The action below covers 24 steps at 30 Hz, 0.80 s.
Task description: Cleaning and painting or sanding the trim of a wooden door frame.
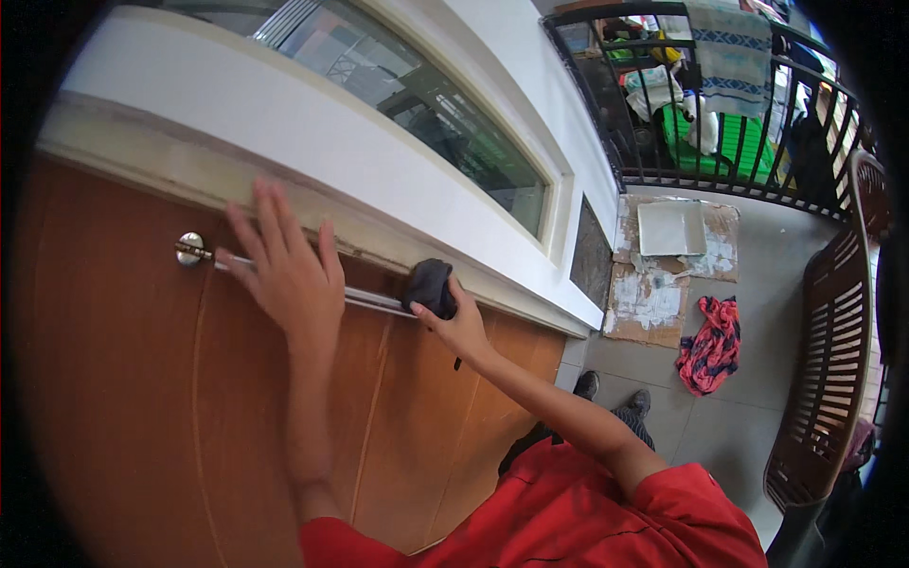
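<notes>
My left hand (292, 279) lies with its fingers spread across a pale, shiny strip or bar (379, 301) on the brown wooden door (256, 398). Its fingertips reach up to the cream frame edge (142, 147). To the left of that hand is a round metal lock fitting (190, 249) with a brass-coloured middle. At the strip's right end, my right hand (459, 327) is closed on a black rounded thing (431, 289), thumb and fingers on its side. Its exact kind is unclear. A small dark piece (457, 363) shows just below that hand.
A white wall with a window (445, 123) runs beside the door. On the tiled floor lie paint-smeared cardboard (647, 298), a white tray (670, 229) and a red-and-dark cloth (710, 346). A brown slatted plastic chair (828, 331) stands right; a black railing (644, 175) is behind.
</notes>
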Tool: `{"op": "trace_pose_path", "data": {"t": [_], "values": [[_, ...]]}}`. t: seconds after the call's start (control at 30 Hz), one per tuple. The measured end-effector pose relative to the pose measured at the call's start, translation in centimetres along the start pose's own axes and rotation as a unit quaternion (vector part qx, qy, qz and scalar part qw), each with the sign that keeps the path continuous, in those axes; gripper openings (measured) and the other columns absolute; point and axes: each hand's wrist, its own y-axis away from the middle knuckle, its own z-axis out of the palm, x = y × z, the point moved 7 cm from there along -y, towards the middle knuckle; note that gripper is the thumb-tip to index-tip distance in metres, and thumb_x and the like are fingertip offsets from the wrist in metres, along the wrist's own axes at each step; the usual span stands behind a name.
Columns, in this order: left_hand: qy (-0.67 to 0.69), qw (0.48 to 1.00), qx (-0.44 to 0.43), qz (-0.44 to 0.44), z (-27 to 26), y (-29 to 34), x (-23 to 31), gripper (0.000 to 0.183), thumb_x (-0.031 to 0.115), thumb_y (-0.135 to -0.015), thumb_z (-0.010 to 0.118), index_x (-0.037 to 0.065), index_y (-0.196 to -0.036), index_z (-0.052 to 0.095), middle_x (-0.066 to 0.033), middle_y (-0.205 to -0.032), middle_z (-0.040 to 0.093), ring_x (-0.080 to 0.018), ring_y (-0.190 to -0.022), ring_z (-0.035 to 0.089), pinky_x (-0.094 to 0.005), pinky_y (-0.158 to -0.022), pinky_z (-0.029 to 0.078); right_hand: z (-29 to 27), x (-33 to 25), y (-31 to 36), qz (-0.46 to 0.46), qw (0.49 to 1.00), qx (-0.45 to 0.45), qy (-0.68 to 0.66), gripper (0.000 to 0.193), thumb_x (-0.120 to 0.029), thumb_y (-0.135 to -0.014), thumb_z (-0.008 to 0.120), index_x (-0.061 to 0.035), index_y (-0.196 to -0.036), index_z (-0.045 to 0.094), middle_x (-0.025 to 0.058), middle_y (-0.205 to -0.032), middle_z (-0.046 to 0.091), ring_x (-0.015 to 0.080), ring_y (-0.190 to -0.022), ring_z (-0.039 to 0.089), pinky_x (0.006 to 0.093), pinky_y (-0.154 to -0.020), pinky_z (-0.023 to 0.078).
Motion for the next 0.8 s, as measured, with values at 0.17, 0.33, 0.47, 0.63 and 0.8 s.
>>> {"op": "trace_pose_path", "data": {"t": [0.17,0.33,0.47,0.63,0.8], "values": [[-0.003,0.995,-0.012,0.101,4.6,2.2,0.5,0.064,0.04,-0.085,0.05,0.003,-0.135,0.032,-0.01,-0.142,0.028,-0.0307,-0.132,0.023,-0.047,-0.105,0.019,-0.4,-0.2,0.5,0.003,0.987,0.154,0.038,0.07,-0.045,-0.073,0.068,0.0017,-0.121,0.049,0.0181,-0.093,0.053,0.0311,-0.09,0.055,0.0351,-0.081,0.043],[0.117,0.95,-0.114,0.265,7.9,10.1,8.3,0.074,0.042,-0.078,0.056,0.001,-0.134,0.031,-0.0113,-0.141,0.028,-0.0302,-0.131,0.024,-0.0408,-0.106,0.02,-4.3,4.5,0.4,0.031,0.974,0.179,-0.133,0.061,-0.039,-0.079,0.065,0.0045,-0.119,0.05,0.0165,-0.107,0.058,0.0189,-0.098,0.054,0.0289,-0.084,0.042],[0.204,0.919,-0.112,0.318,10.5,13.7,13.8,0.055,0.032,-0.077,0.059,0.001,-0.121,0.048,-0.0122,-0.13,0.042,-0.0295,-0.123,0.035,-0.0428,-0.102,0.027,-9.8,5.9,2.9,0.047,0.971,0.179,-0.15,0.052,-0.037,-0.082,0.063,-0.0001,-0.117,0.053,0.0067,-0.095,0.06,0.0105,-0.078,0.054,0.0218,-0.063,0.043],[0.379,0.71,-0.245,0.54,15.7,26.0,23.0,0.011,0.024,-0.076,0.057,0.015,-0.081,0.063,-0.0013,-0.088,0.06,-0.0239,-0.092,0.053,-0.0385,-0.091,0.038,-14.0,7.6,5.5,0.056,0.969,0.221,-0.094,0.042,-0.036,-0.087,0.054,-0.0016,-0.112,0.054,0.0087,-0.103,0.048,0.013,-0.082,0.048,0.0243,-0.068,0.042],[0.542,0.69,-0.329,0.349,13.1,26.6,26.5,0.009,0.022,-0.077,0.06,0.015,-0.08,0.063,-0.0015,-0.089,0.061,-0.0221,-0.091,0.055,-0.0386,-0.082,0.043,-12.6,1.4,4.7,-0.059,0.951,0.241,0.187,0.04,-0.032,-0.087,0.053,-0.0001,-0.111,0.052,0.0212,-0.113,0.047,0.0341,-0.103,0.049,0.0361,-0.088,0.04]]}}
